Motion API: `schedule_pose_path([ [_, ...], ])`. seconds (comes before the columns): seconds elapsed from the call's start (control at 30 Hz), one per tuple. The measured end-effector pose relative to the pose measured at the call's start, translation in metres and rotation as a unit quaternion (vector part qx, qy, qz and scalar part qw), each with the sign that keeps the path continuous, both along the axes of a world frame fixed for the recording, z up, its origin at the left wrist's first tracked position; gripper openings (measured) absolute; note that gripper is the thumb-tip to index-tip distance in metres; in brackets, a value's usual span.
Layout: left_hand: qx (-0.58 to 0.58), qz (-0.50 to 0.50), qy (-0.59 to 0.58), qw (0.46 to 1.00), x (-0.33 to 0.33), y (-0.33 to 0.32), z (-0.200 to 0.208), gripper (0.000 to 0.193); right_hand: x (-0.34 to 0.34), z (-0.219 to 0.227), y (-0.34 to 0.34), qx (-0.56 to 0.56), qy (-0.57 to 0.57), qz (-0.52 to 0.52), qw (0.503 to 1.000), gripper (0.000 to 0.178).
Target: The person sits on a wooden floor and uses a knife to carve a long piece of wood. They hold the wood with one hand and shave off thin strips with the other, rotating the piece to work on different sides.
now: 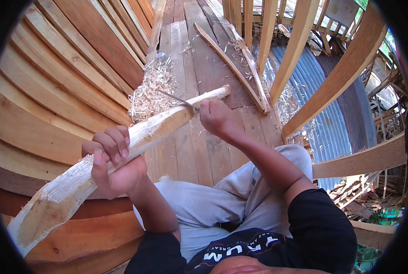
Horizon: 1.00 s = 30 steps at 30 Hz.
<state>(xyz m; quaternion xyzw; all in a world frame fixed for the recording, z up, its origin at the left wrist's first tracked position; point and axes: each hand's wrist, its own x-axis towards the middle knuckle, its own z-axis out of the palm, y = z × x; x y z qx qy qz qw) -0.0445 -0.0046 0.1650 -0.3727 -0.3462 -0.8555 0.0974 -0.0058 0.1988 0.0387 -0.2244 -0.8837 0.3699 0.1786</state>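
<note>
A long, roughly shaved wooden pole [158, 125] slants across my lap from the lower left up to the middle. My left hand [117, 160] is wrapped round its middle, thumb on the near side and fingertips over the top. Near the far end, my right hand [216, 118] is closed in a fist on the handle of a knife [178, 99]. Its thin dark blade points left and crosses the pole's upper face, seemingly touching it. The fist hides the handle. Pale bare wood and rough, flaky patches show along the pole.
Curly wood shavings [153, 93] are heaped on the plank floor [190, 150] beyond the pole. Two narrow wood strips [231, 64] lie farther right. Boards [53, 91] stand along the left; upright railing slats [300, 50] edge the right, with corrugated sheeting [325, 118] below.
</note>
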Motion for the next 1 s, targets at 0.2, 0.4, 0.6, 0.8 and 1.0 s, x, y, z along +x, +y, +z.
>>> schedule_pose_path([
  [0.2,0.003,-0.008,0.003,1.000,-0.005,-0.006,0.000,0.022,-0.009,-0.035,0.040,0.001,-0.109,-0.013,0.994,0.050],
  [0.4,-0.016,-0.043,0.045,0.998,0.009,0.004,0.001,0.023,-0.005,-0.024,0.055,-0.069,-0.119,-0.087,0.987,0.050],
  [0.6,-0.025,-0.058,0.079,0.995,-0.001,-0.009,-0.004,0.024,0.012,0.021,0.003,-0.019,-0.084,-0.030,0.996,0.052],
  [0.8,-0.015,-0.061,0.058,0.996,-0.013,-0.008,-0.008,0.027,-0.003,-0.037,0.036,-0.033,-0.032,-0.065,0.997,0.052],
  [1.0,-0.022,-0.090,0.088,0.992,-0.025,-0.022,-0.009,0.026,-0.001,0.017,0.004,-0.022,-0.081,-0.059,0.995,0.053],
])
